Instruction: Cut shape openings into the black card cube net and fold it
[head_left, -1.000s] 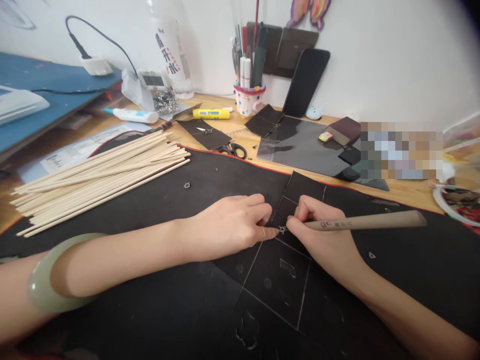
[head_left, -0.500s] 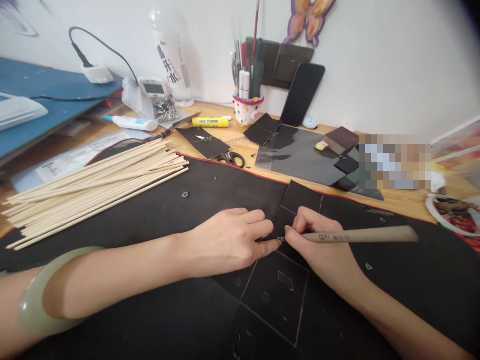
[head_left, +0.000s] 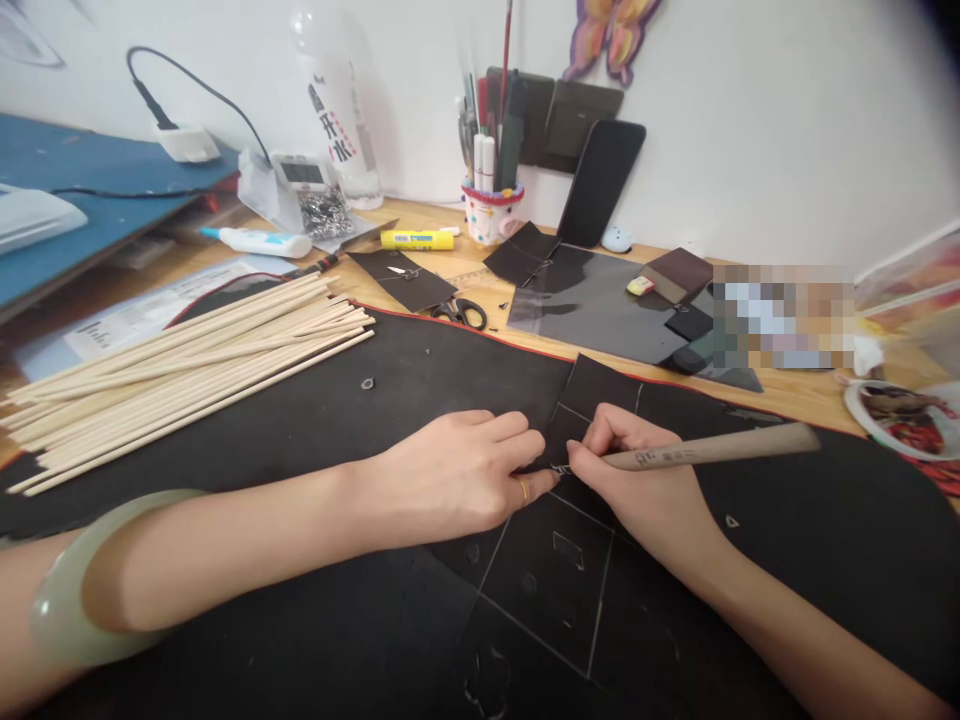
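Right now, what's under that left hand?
Around the left hand, I can see the black sheet with pale lines and the dark mat. Whatever lies right beneath the hand is covered, so I can't tell.

Hands: two are seen, one left hand (head_left: 469,470) and one right hand (head_left: 637,470).
Pen in the fingers (head_left: 720,447): one is counted.
Wooden sticks (head_left: 195,370): more than ten are heaped; an exact count is prevented by the overlap.
Scissors (head_left: 471,314): one pair is seen.
Yellow glue stick (head_left: 417,240): one is counted.
Bottle (head_left: 341,130): one is seen.
Pen cup (head_left: 491,210): one is counted.
White markers (head_left: 484,163): two are held in the cup.
Phone (head_left: 604,180): one is seen.
Eraser (head_left: 640,286): one is counted.
Butterfly (head_left: 611,40): one is shown.
Bangle (head_left: 56,600): one is worn.
Ring (head_left: 525,490): one is worn.
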